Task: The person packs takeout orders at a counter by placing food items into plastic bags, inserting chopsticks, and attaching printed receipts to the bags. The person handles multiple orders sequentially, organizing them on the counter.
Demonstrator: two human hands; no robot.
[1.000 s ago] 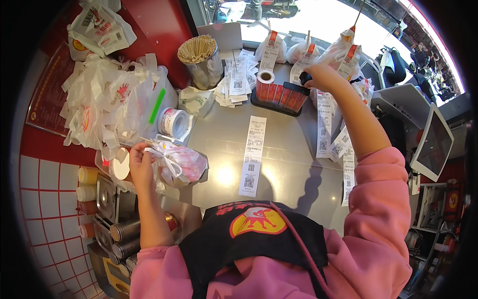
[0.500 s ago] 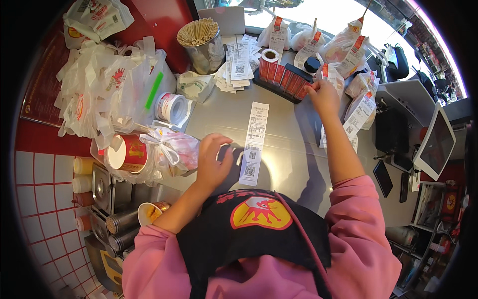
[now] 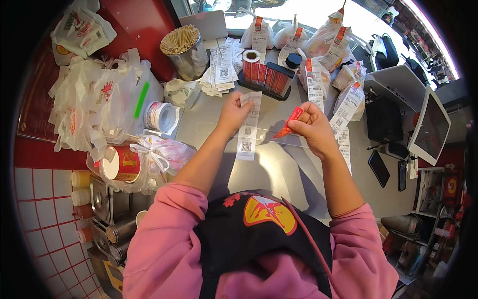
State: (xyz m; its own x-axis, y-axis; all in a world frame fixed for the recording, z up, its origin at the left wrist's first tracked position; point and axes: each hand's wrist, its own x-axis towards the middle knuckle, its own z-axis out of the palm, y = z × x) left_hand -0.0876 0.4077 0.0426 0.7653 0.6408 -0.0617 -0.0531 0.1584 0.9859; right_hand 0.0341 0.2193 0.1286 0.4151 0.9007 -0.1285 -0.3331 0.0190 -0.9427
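Observation:
My left hand [image 3: 234, 113] pinches the upper left edge of a long printed receipt [image 3: 248, 130], which hangs over the metal counter. Between the thumb and fingers of my right hand [image 3: 312, 128] is a red sticker label [image 3: 290, 124], its pointed lower end curling toward the receipt. The label and the receipt are apart. Beyond both hands stands a black sticker dispenser [image 3: 269, 88] with red labels along its front. A roll of red stickers [image 3: 251, 62] sits at the dispenser's left end.
Bagged orders with receipts [image 3: 313, 79] line the back and right. Loose receipts [image 3: 224, 65] lie beside a metal can of skewers [image 3: 185, 52]. Plastic bags [image 3: 99, 99] hang at left, above a red tub [image 3: 122, 163] and a tied bag [image 3: 164, 152]. A phone [image 3: 379, 167] and tablet screen [image 3: 427, 127] are at right.
My right hand has drawn back from the dispenser with a red sticker label. The left hand has reached forward and taken the receipt off the counter by its top. The view has shifted slightly.

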